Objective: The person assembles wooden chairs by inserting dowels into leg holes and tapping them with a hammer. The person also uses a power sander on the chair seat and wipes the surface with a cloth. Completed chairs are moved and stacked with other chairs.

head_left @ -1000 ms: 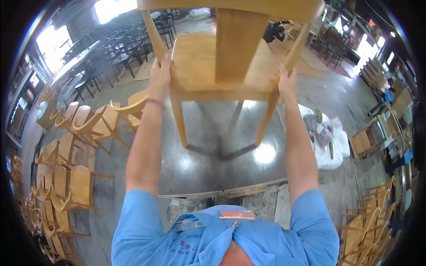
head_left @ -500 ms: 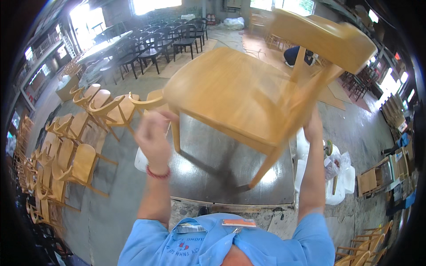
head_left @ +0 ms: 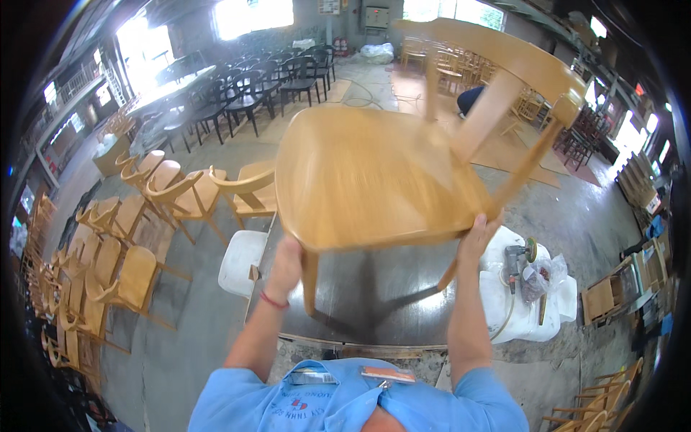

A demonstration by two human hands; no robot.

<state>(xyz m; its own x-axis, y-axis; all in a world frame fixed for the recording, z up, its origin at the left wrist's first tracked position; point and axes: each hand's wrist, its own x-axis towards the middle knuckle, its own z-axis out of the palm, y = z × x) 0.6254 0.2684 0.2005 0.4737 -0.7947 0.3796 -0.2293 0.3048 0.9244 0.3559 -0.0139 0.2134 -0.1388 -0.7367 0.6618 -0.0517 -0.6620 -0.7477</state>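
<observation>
A light-brown wooden chair point(head_left: 381, 173) stands or hovers upright over a dark-topped work table point(head_left: 367, 288), its backrest on the right. I cannot tell whether all its legs touch the top. My left hand point(head_left: 286, 265) grips the seat's near left corner beside a leg, with its fingers partly hidden by the seat. Closed on the near right edge of the seat, close to the back post, is my right hand point(head_left: 476, 236).
Rows of wooden chairs point(head_left: 137, 270) fill the left side; black chairs point(head_left: 248, 90) stand farther back. Right of the table, a power tool point(head_left: 515, 263) and a plastic bag point(head_left: 540, 277) lie on a white surface point(head_left: 515, 324). A white seat-like object point(head_left: 243, 263) adjoins the table's left.
The chair has turned and its backrest has swung round, with the seat now squarer to me. My left hand has come onto the seat corner; my right hand has shifted left and lower.
</observation>
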